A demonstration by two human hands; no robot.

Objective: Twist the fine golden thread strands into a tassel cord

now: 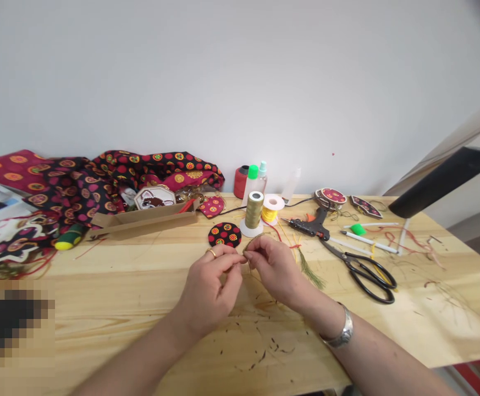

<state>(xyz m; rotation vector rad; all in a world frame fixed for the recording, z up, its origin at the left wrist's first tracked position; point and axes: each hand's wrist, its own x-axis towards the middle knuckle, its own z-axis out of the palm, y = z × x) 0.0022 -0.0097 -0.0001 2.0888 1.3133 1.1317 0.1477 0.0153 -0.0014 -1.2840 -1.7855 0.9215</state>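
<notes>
My left hand [211,286], with a ring on one finger, is closed in a pinch above the wooden tabletop. Its fingertips meet those of my right hand [275,269], which is also pinched shut. Between them runs a thin olive thread [248,264], mostly hidden by the fingers. Just beyond the hands stands a cone of olive thread [254,212]. A round black fabric patch with red dots [224,235] lies beyond my left hand. To the right of my right hand is a green tassel [310,269].
Large black-handled scissors [371,275] and a black glue gun [314,224] lie on the right. Behind are a yellow cord spool [271,209] and small bottles [251,184]. A cardboard tray [149,223] and patterned cloth [111,170] occupy the left. Dark scraps [260,352] dot the front.
</notes>
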